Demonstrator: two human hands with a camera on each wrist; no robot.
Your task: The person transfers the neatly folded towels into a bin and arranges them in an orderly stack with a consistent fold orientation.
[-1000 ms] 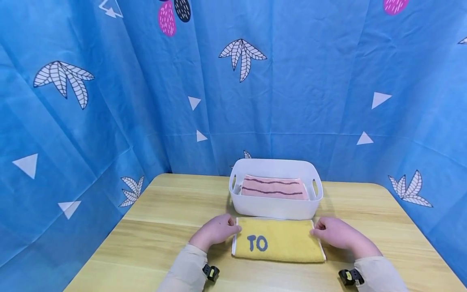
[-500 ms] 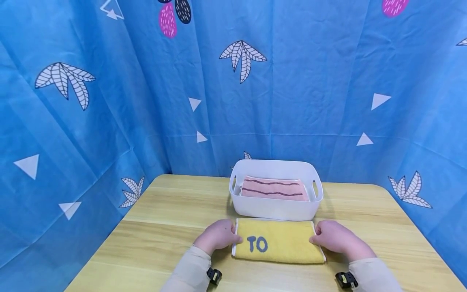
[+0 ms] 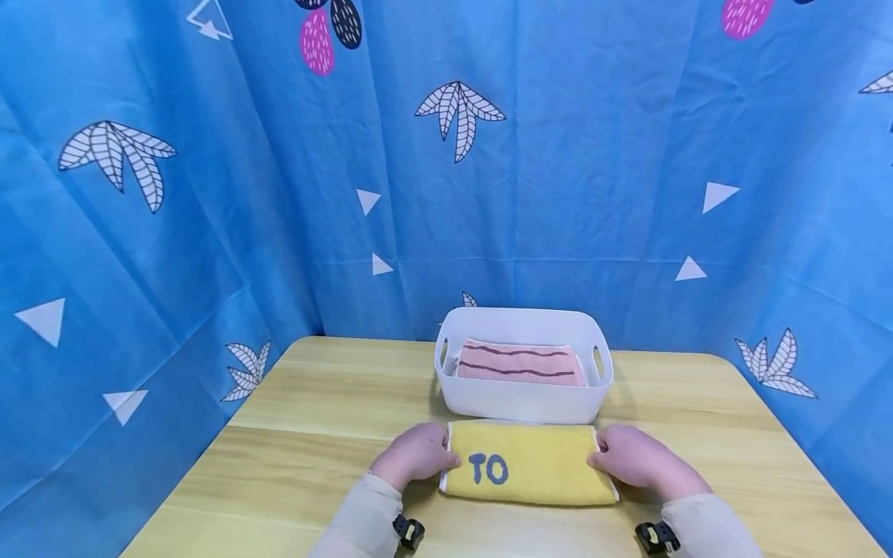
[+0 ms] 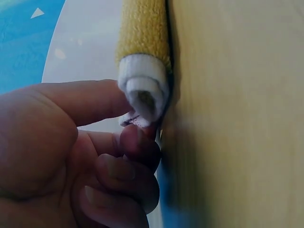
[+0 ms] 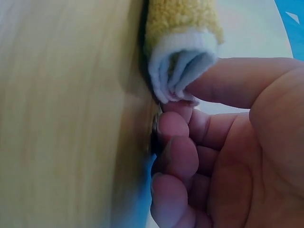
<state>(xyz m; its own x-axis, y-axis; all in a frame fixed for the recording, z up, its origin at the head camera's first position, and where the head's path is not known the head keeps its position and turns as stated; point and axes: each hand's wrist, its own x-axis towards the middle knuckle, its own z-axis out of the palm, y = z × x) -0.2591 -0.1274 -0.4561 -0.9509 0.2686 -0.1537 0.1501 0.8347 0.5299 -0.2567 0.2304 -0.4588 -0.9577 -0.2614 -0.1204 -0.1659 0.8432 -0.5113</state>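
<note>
A yellow towel [image 3: 537, 465], folded into a flat strip with white-edged ends and the grey letters "TO", lies on the table just in front of a white basket. At its left end my left hand [image 3: 417, 453] pinches the towel, thumb on top; in the left wrist view the fingertips [image 4: 140, 145] curl at the white folded edge [image 4: 142, 76]. My right hand [image 3: 638, 457] pinches the opposite end the same way, and the right wrist view shows its thumb [image 5: 228, 85] against the layered edge [image 5: 183, 59]. The undersides of the towel are mostly hidden.
The white basket [image 3: 523, 403] has oval handle holes and holds a pink towel [image 3: 519, 364] with dark wavy stripes. Everything stands on a light wooden table [image 3: 300, 442]. A blue patterned curtain [image 3: 558, 155] hangs behind and along the sides.
Both hands have settled closer onto the towel's ends, the left shifting slightly right and the right slightly left. The head view has shifted slightly; the towel looks unmoved on the table.
</note>
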